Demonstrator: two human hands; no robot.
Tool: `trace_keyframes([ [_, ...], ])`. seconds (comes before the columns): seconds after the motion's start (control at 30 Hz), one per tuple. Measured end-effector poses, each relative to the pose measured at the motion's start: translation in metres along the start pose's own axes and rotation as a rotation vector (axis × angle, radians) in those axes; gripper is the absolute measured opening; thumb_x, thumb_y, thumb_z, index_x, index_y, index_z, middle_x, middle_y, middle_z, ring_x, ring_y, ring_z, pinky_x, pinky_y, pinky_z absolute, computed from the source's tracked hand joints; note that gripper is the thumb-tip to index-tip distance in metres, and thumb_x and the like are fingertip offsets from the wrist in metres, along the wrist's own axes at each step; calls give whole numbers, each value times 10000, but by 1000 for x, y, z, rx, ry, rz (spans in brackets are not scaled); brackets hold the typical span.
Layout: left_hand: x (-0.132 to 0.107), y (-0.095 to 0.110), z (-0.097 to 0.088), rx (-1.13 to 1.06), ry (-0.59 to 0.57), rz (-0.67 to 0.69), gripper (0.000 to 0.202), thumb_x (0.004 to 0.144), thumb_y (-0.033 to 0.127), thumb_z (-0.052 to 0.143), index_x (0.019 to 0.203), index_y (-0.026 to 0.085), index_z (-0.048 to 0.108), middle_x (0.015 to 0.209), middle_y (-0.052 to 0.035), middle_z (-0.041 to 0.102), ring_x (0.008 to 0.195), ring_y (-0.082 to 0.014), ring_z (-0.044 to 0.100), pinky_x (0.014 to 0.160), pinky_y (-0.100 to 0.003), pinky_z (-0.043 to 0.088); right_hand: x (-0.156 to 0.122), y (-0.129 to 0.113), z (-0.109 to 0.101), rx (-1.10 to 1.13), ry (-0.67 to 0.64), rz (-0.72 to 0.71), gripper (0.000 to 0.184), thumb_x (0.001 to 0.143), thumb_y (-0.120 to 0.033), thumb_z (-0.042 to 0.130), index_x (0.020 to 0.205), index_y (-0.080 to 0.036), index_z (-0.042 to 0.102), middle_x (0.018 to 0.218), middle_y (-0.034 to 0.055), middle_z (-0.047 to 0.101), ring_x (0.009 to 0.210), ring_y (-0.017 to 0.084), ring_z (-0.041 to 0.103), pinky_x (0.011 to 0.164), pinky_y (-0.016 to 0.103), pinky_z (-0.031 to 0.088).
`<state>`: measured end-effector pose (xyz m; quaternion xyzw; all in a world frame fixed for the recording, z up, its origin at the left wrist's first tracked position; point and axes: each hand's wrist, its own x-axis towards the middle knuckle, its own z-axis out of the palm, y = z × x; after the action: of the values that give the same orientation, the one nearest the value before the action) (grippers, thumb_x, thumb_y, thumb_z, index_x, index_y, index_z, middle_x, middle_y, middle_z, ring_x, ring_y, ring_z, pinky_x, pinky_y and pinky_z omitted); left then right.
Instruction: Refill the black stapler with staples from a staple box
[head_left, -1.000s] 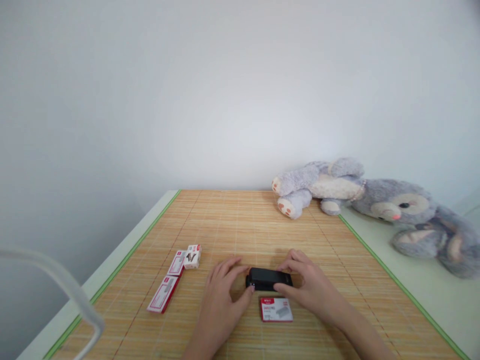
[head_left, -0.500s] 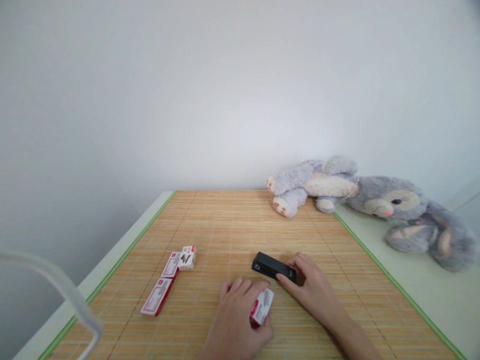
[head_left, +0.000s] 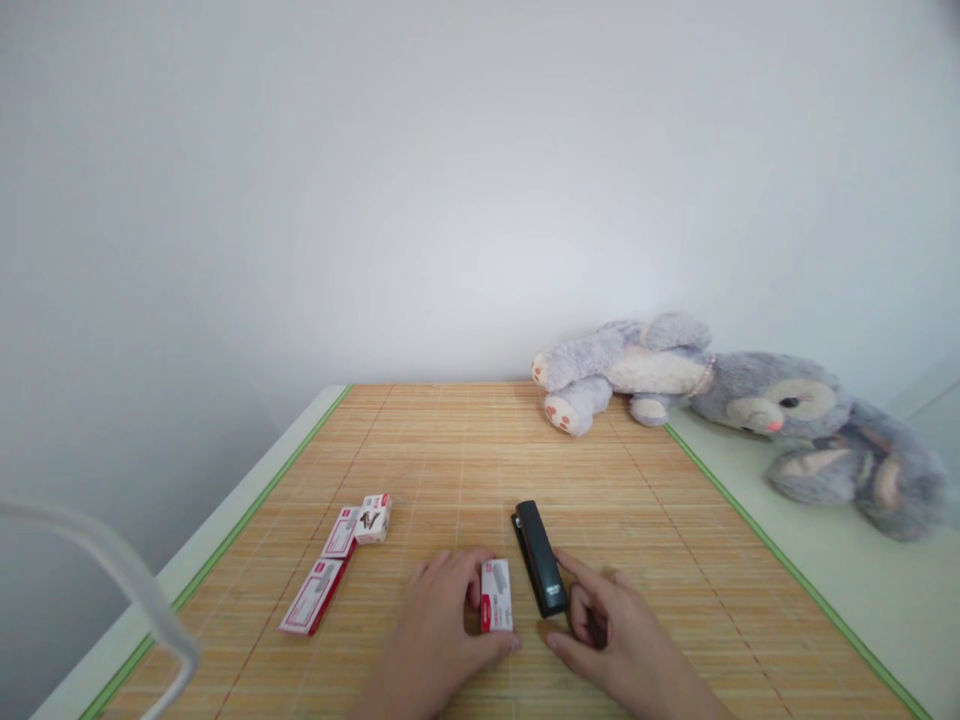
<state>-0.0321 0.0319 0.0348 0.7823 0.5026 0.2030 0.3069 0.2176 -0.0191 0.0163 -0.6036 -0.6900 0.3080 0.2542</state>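
A black stapler lies on the bamboo mat, pointing away from me. My right hand rests at its near end, fingertips touching it, fingers curled loosely. My left hand grips a small red and white staple box just left of the stapler, thumb and fingers pinching its sides.
Three more red and white staple boxes lie to the left: a small one, a flat one and a longer one. A grey plush rabbit lies at the back right. A pale curved bar crosses the lower left.
The stapler has turned from lying crosswise to pointing away from me. My left hand let go of it, picked up the staple box and brought it beside the stapler. My right hand slid to its near end.
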Motion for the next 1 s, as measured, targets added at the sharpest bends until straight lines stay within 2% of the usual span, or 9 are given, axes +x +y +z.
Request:
trace_keyframes([
  [0.2,12,9,12,-17,26,38,602,642,369,915,1196,297,689,1108,-22,729,1012,-284,633,911,-412,441,8,-4,0,0,-7,-19,543,855,-257,683,1392,-232,606,677,-73,649,705,200,622,831,376,438],
  [0.53,6,7,17,17,31,90,596,692,344,888,1246,292,674,1160,-39,721,1075,-291,634,962,-436,459,-1,6,12,-65,34,-30,573,874,-255,666,1436,-240,556,669,-62,645,754,226,646,835,385,434],
  [0.6,5,6,18,-7,15,81,755,649,371,929,1340,293,633,1197,-46,710,1102,-297,628,1001,-451,462,-2,6,12,-75,35,-30,585,867,-245,673,1439,-243,552,672,-60,649,759,227,648,827,379,431],
  [0.7,0,-3,10,-70,-5,19,1101,601,439,962,1556,271,439,1191,-60,696,1096,-295,636,1019,-456,488,-4,7,12,-61,17,-23,660,854,-227,687,1488,-267,505,672,-75,635,708,206,623,807,365,426],
  [0.77,-6,-18,-5,-72,70,-28,948,747,470,860,1564,270,422,1128,-49,688,1062,-273,648,1001,-444,508,-6,9,12,-35,12,-8,739,857,-229,694,1546,-285,434,669,-87,615,690,197,603,791,356,426],
  [0.83,-13,-40,-26,11,239,-71,523,934,469,638,1415,276,569,1055,-41,674,1036,-257,650,992,-440,508,-7,11,13,-17,12,5,795,866,-243,698,1588,-293,367,668,-91,599,694,198,592,781,353,427],
  [0.87,-16,-53,-38,84,334,-94,414,971,482,563,1319,266,626,1036,-47,671,1036,-265,646,996,-446,503,-6,12,13,-16,10,9,806,872,-251,698,1597,-295,349,670,-91,595,700,200,591,780,355,427],
  [0.93,-23,-78,-58,292,527,-217,389,948,509,555,1206,240,666,1114,-80,682,1064,-303,633,1013,-477,487,-6,13,13,-25,2,10,801,883,-261,691,1601,-299,338,670,-88,590,711,205,590,784,362,429],
  [1.0,-27,-98,-73,472,613,-372,496,909,561,572,1254,214,655,1239,-130,675,1148,-372,604,1049,-542,453,-5,14,12,-34,0,3,795,894,-271,681,1604,-302,326,671,-85,586,725,210,592,791,370,432],
])
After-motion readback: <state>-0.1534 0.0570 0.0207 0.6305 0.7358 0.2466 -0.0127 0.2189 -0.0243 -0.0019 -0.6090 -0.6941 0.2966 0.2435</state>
